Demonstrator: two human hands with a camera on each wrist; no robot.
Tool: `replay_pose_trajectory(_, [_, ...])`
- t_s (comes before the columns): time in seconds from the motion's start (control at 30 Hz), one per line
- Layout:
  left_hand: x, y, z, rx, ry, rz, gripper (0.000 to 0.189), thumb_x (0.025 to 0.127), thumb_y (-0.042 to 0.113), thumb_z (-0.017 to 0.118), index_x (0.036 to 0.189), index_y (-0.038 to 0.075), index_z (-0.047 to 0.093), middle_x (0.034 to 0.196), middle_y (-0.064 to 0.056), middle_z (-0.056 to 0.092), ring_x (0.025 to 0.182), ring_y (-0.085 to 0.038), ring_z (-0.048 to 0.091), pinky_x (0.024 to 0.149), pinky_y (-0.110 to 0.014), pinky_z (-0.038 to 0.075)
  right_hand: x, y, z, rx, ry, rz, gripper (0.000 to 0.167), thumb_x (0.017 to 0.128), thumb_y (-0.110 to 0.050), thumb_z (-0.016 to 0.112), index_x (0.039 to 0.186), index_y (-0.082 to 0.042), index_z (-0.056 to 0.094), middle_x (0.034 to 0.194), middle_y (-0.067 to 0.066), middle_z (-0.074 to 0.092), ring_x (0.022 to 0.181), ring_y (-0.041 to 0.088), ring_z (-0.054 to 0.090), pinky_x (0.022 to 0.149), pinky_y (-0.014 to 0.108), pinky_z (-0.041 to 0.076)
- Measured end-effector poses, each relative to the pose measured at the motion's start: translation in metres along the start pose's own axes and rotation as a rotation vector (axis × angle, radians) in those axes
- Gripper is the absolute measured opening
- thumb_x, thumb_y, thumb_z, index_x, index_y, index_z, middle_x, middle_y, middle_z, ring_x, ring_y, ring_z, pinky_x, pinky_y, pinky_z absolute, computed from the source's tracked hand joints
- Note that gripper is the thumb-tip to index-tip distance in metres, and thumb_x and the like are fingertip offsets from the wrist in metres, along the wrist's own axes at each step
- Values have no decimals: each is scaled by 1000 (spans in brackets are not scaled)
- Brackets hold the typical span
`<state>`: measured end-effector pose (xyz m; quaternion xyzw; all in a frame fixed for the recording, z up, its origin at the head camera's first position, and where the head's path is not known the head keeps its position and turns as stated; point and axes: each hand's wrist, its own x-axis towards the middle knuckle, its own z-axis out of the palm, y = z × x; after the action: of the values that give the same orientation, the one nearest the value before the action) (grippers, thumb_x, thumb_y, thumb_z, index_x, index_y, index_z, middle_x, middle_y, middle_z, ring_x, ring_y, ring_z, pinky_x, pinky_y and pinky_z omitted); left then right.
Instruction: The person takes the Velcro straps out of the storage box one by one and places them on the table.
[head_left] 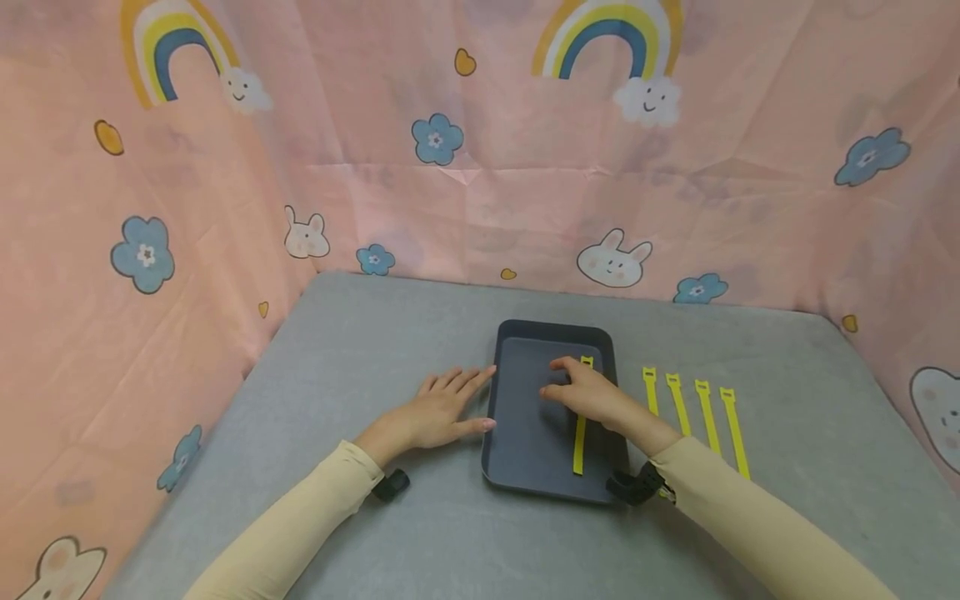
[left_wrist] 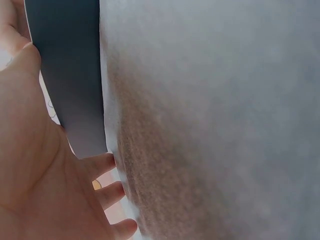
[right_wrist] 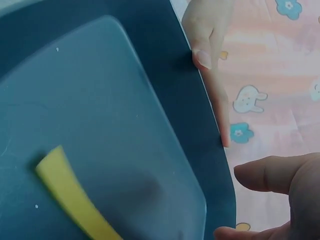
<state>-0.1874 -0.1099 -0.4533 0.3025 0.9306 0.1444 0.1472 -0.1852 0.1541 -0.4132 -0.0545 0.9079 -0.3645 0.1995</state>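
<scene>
A dark grey rectangular tray (head_left: 525, 442) lies on the table with one yellow cable strap (head_left: 580, 446) inside, along its right side. My left hand (head_left: 435, 414) rests at the tray's left edge, fingers spread and fairly straight; the left wrist view shows it against the tray's outer wall (left_wrist: 72, 90). Over the tray, my right hand (head_left: 588, 396) hovers above the strap and covers its middle. Thumb and fingers of that hand are apart and bent a little, with nothing between them. The strap's plain end (right_wrist: 75, 190) shows in the right wrist view.
Several more yellow straps (head_left: 735, 429) lie side by side on the grey table (head_left: 810, 417), right of the tray; the right forearm partly hides them. A pink patterned cloth (head_left: 495, 208) hangs behind and at both sides. Each wrist wears a black band.
</scene>
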Motion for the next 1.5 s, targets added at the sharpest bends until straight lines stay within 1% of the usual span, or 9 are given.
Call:
replay_pose_trajectory(0.33, [-1,0,0,-5,-3,8,82,98,67,38,161,30,1,167,-11,19,153,-40,18,119,-64,16,4,-8,9,-21,-3,-33,62,97,-27,58,148,2,38,154,28,38,139,46,41,107,59,41])
replay_pose_trajectory(0.57, [0,-1,1,3,-5,2,82,97,68,37,161,31,0,167,-9,18,153,-39,17,119,-64,16,8,-12,15,-35,3,-78,60,96,-27,59,147,2,40,153,25,41,140,44,42,109,59,40])
replay_pose_trajectory(0.73, [0,-1,0,-1,-2,9,83,97,68,37,161,29,1,167,-11,18,153,-40,18,119,-64,16,10,-14,20,-54,-8,-104,61,96,-26,60,147,0,41,153,24,42,141,43,40,110,60,38])
replay_pose_trajectory(1.13, [-1,1,-1,2,6,9,82,97,67,38,161,31,1,167,-10,19,153,-39,18,119,-64,16,9,-21,27,-62,-15,-120,58,95,-26,62,146,-2,44,154,22,41,144,42,37,113,61,34])
replay_pose_trajectory(1.23, [-1,1,-1,-3,5,8,82,97,67,39,161,31,1,167,-9,20,153,-39,18,119,-64,16,10,-20,25,-59,9,-143,58,95,-25,63,145,-3,45,154,22,41,145,42,36,113,61,33])
replay_pose_trajectory(1.33, [1,-1,1,-10,1,2,82,97,68,39,160,34,-2,167,-8,18,154,-38,17,120,-64,15,11,-18,20,-36,53,-163,55,95,-24,63,144,-5,47,154,22,42,143,43,38,112,62,35])
replay_pose_trajectory(1.5, [4,-4,5,-15,1,-9,83,96,69,38,159,36,-4,167,-7,17,154,-37,16,120,-64,13,11,-13,9,22,116,-160,51,96,-25,61,143,-9,49,155,21,38,141,44,39,108,63,39])
